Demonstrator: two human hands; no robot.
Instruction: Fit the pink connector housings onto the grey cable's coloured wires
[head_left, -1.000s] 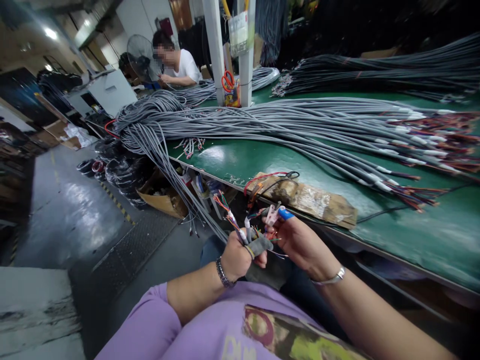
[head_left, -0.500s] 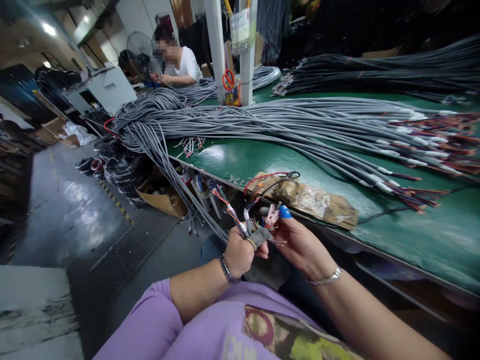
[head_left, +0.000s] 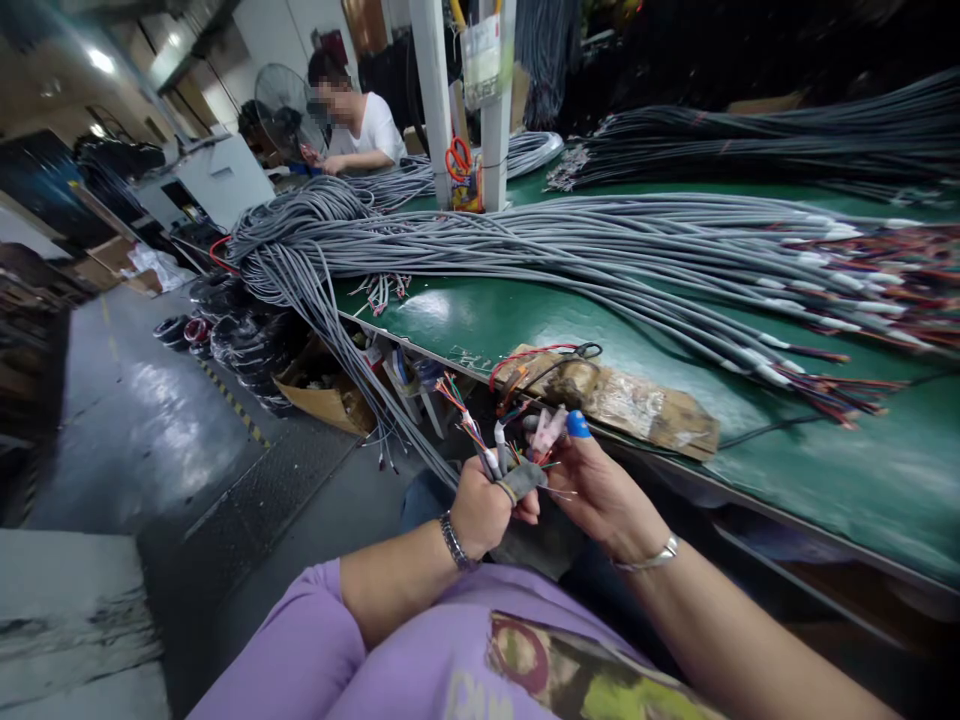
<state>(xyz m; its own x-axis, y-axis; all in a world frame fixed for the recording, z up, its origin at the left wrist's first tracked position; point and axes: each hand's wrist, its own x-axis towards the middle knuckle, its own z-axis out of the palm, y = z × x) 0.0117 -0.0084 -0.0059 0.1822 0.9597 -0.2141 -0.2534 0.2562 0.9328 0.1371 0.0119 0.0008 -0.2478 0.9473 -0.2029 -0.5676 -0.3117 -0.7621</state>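
Observation:
My left hand (head_left: 481, 508) is closed around grey cables (head_left: 491, 462), whose stripped ends point up and away from me. Coloured wires (head_left: 454, 395) fan out above white wrapping on one cable. A grey cover (head_left: 523, 480) sits over the left thumb. Close on the right, my right hand (head_left: 604, 490) has its fingers drawn together by thin loose wires (head_left: 559, 491); what they pinch is hidden. Blue wrapping (head_left: 577, 424) covers its thumb tip, and a pinkish-white wrapped piece (head_left: 549, 430) shows beside it.
On the green table (head_left: 855, 480) lies a big bundle of grey cables (head_left: 570, 240), partly hanging off the left edge. A taped cardboard piece (head_left: 630, 400) rests at the near edge. Black cables (head_left: 780, 135) lie behind. Across the table sits a person (head_left: 367, 135) near a fan.
Both hands stay close together over the wire ends, with only small finger shifts. The pinkish-white piece has tilted slightly. The whole view has moved a little.

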